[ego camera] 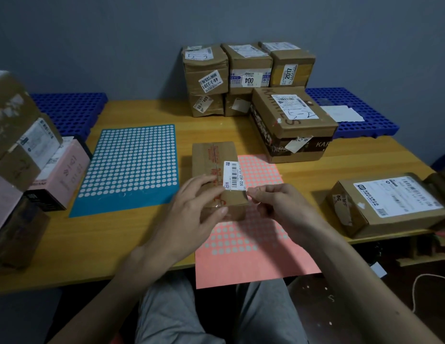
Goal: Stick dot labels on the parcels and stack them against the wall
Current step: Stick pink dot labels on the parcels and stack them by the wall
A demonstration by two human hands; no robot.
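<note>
Grey-trousered knees (171,316) sit beneath the near edge of the wooden table (74,254). A pink dot-label sheet (253,247) overhangs that edge, and its far half lies under the small parcel (217,170).

The left hand (196,204) rests on the parcel's near left corner. Its fingers are nearly straight on top and its thumb lies against the near end. The right hand (276,202) is at the near right corner with fingers curled, thumb and forefinger tips pressed together beside the barcode label (232,175). Whether anything is held between them cannot be told.

A blue dot-label sheet (132,167) lies flat to the left, clear of the parcel. Stacked parcels (246,70) stand two tiers high against the grey wall (92,45). A taped box (291,122) stands just in front of them. Another parcel (390,204) lies near the right front edge, and a tall pile (20,155) crowds the left edge. Bare tabletop remains between the sheets and the stack.
</note>
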